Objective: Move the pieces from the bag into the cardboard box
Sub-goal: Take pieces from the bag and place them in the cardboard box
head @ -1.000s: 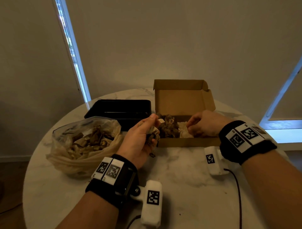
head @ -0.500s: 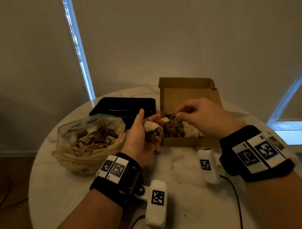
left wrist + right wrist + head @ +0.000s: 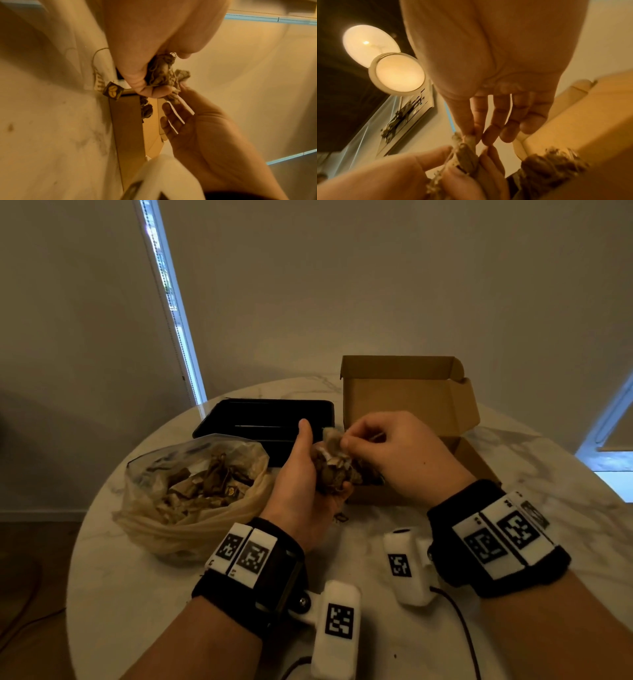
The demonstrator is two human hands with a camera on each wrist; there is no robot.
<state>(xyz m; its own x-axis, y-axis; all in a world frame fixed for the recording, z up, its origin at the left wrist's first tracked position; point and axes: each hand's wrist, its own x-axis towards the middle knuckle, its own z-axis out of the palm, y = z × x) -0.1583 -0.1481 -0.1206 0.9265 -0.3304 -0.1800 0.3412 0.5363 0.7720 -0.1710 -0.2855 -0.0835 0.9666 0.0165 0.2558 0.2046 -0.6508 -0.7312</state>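
Left hand [image 3: 301, 487] clutching crumpled brown stringed pieces [image 3: 330, 470], right hand [image 3: 394, 453] pinching one, open brown cardboard box [image 3: 411, 395] at 12 o'clock, clear plastic bag [image 3: 191, 498] at 9 o'clock on white marble worktop [image 3: 144, 611]

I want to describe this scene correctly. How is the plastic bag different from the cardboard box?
The plastic bag is soft, see-through and slumped, while the cardboard box is stiff, brown and square, with its lid standing up. The bag lies at the left of the table, near the left hand; the box stands farther right, behind the right hand. Both are open, and both hold brown pieces.
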